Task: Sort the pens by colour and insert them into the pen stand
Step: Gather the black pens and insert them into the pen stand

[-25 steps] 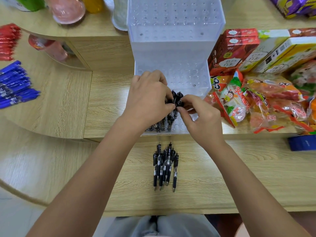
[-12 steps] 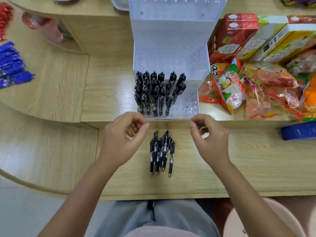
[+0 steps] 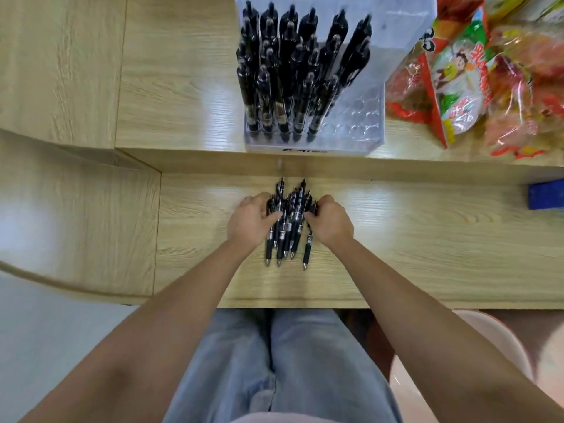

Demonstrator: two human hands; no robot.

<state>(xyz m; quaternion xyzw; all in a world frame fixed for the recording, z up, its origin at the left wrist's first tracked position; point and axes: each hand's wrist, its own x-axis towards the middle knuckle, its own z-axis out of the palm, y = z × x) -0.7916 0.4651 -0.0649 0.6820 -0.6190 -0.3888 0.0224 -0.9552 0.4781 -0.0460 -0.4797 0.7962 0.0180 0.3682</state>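
A clear plastic pen stand (image 3: pixel 360 123) stands on the raised wooden shelf, its left part filled with several upright black pens (image 3: pixel 293 71); its right holes are vacant. On the lower desk below it lies a loose pile of black pens (image 3: pixel 287 236), tips toward me. My left hand (image 3: pixel 250 221) presses against the pile's left side, fingers curled onto the pens. My right hand (image 3: pixel 331 221) closes on the pile's right side, fingertips on a pen. Both hands bracket the pile.
Snack packets (image 3: pixel 476 77) crowd the shelf right of the stand. A blue box (image 3: pixel 546 195) sits at the desk's right edge. A pink stool (image 3: pixel 457 361) stands at the lower right. My legs in jeans are under the desk's front edge.
Both hands left the stand, came down to the desk and closed in on the loose pile of black pens. The view tilted down, so the blue and red pens went out of sight.
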